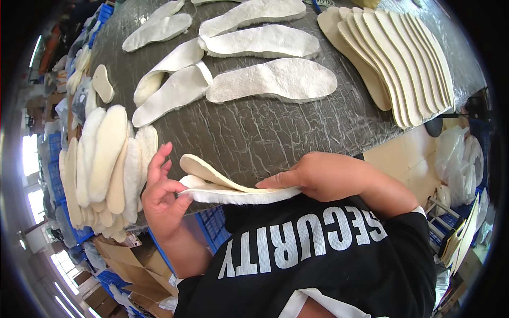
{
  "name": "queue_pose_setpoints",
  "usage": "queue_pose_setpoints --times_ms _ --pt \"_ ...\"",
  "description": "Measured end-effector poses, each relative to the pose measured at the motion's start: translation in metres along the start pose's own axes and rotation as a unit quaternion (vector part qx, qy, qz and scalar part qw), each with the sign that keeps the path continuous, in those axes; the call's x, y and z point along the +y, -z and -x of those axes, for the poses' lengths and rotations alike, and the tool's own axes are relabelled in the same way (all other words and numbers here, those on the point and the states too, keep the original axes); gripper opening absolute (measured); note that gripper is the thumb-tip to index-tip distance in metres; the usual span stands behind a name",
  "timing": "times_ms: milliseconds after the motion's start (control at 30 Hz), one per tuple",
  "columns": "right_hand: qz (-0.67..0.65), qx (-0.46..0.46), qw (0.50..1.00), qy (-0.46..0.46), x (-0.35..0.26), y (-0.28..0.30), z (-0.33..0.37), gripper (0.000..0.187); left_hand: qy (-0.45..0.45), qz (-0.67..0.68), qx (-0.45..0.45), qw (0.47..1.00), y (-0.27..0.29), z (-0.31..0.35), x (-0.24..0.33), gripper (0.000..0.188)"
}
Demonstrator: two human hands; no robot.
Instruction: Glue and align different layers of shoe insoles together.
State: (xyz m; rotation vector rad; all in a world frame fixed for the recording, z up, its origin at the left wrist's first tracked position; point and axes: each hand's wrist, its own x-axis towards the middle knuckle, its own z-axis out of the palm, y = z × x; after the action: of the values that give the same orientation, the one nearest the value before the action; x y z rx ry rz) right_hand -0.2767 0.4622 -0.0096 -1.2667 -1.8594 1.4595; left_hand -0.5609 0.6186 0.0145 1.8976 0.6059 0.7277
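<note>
In front of my chest I hold a white fleece insole [244, 197], fuzzy side down, with a cream insole [207, 170] lying on it. Their right ends meet in my right hand [331, 177], thumb pressed on top and the other fingers beneath. My left hand [165, 199] pinches the fleece insole's left tip between thumb and finger, its other fingers raised. At that end the cream insole curves up, apart from the fleece. Beyond my hands, several white fleece insoles [273, 79] lie on the dark table.
A fanned row of cream insoles [405, 66] lies at the table's far right. On the left edge a heap of fleece and cream insoles [108, 153] is piled close to my left hand. Cardboard boxes [135, 265] stand below left; clear plastic bags [458, 164] hang at the right.
</note>
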Motion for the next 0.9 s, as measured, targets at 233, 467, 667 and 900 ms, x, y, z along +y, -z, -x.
queue_pose_setpoints --times_ms 233,467,667,900 --pt "0.007 -0.027 1.000 0.008 -0.001 0.013 0.011 0.070 0.072 0.089 -0.029 0.993 -0.013 0.006 0.003 0.013" --pt "0.041 0.034 0.998 0.024 -0.014 -0.001 -0.008 0.054 0.098 0.067 -0.007 0.993 -0.026 0.007 0.024 0.013" --pt "0.039 0.114 0.992 0.035 -0.008 -0.030 -0.032 0.047 0.111 0.072 0.011 0.991 -0.031 0.008 0.032 0.010" --pt "0.054 0.171 0.982 0.058 -0.002 -0.042 -0.040 0.019 0.118 0.078 0.031 0.990 -0.029 0.012 0.033 0.009"
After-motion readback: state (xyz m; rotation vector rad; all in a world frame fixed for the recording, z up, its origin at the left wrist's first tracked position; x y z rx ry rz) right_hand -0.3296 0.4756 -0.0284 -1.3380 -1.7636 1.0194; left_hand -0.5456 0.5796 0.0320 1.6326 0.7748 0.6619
